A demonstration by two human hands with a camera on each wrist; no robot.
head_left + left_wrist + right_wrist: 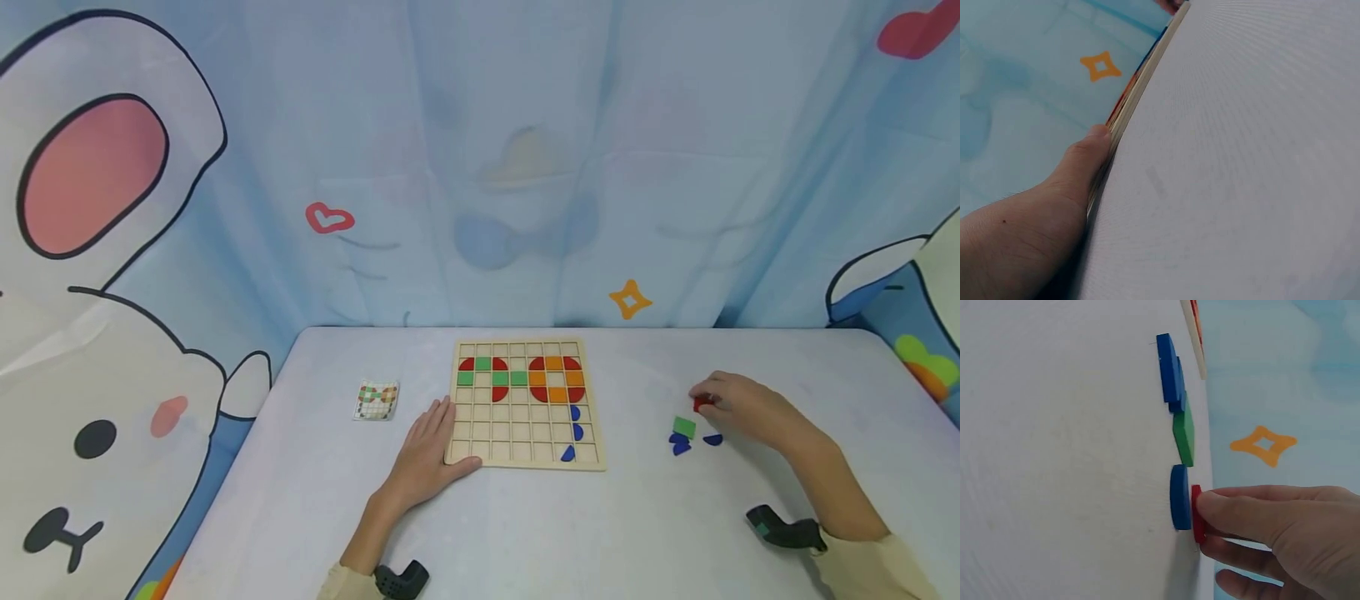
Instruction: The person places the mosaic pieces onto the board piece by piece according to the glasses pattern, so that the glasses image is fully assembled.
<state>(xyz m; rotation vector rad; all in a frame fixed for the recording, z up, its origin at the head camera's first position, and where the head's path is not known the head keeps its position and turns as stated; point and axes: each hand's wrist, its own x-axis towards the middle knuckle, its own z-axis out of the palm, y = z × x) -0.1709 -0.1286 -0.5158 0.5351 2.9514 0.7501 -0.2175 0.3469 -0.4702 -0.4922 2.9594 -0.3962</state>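
Note:
A wooden grid board [510,429] lies flat, with red, green, orange and blue tiles in its cells. Against its lower left corner rests my left hand [426,446], fingers straight along the left side and thumb on the front edge; the left wrist view shows that thumb [1088,153] touching the rim. To the right of the board, my right hand [753,408] pinches a small red tile [1197,512] between thumb and fingers, just above the table. Beside it lie a green square tile [684,427] and several blue curved tiles [1179,499].
A small pattern card [377,401] with a coloured grid lies left of the board. The white-covered table [540,533] ends at a blue printed curtain [525,250]. Dark wrist devices [783,529] are on both forearms.

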